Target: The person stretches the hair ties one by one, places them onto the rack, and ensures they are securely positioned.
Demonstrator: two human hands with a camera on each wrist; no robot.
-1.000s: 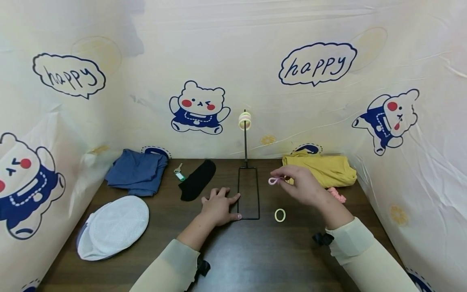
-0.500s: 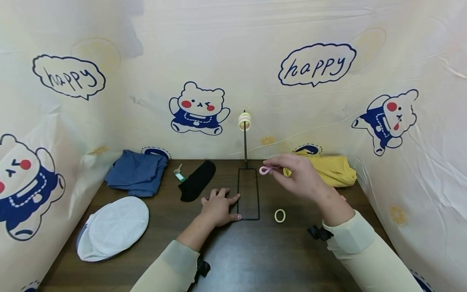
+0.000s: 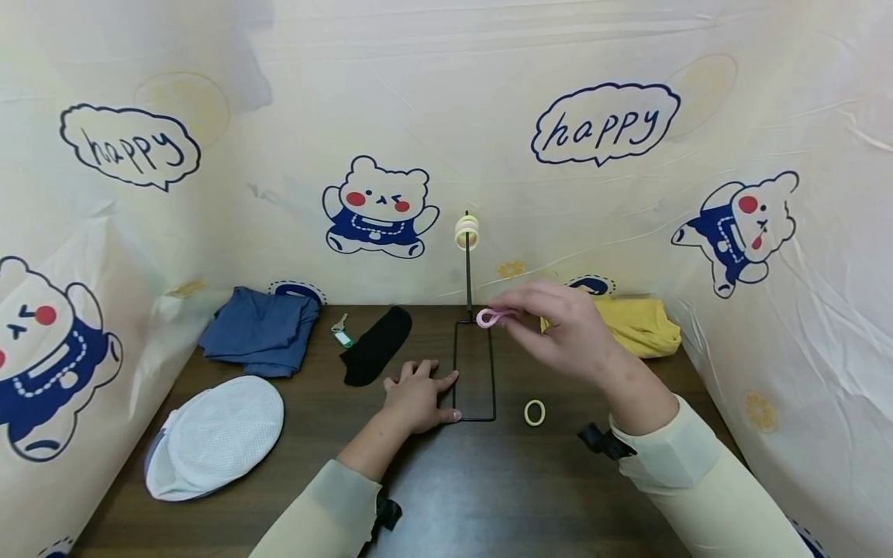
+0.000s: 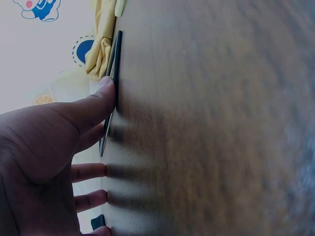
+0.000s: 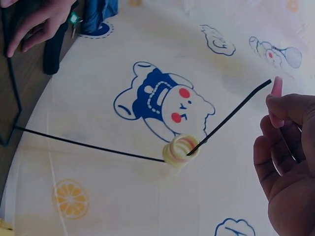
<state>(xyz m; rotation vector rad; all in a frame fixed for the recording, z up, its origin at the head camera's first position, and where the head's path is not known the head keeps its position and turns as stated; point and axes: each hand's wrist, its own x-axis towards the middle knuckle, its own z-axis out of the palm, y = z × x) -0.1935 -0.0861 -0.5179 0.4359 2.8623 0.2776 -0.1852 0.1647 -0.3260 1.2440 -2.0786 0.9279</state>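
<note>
A black wire stand has a flat rectangular base [image 3: 494,372] on the table and an upright rod [image 3: 469,279]. Several pale yellow and pink hair ties [image 5: 172,153] hang together on its upper arm. My left hand [image 3: 415,399] rests beside the base, fingers spread, with thumb and index finger touching the wire. Between thumb and fingers, my right hand [image 3: 565,333] pinches a pink hair tie [image 5: 277,93]. In the right wrist view this tie is close to the free tip of the arm; contact cannot be made out. A pale yellow hair tie [image 3: 526,414] lies right of the base.
Left of the stand lie a black sock [image 3: 379,346], a key with a green tag [image 3: 343,338], folded blue cloth [image 3: 261,329] and a white cap [image 3: 219,438]. Folded yellow cloth [image 3: 645,325] lies at the back right. Printed sheets enclose the table.
My right hand has moved left and upward with the pink hair tie, coming near the stand's rod. The left hand keeps its place on the base.
</note>
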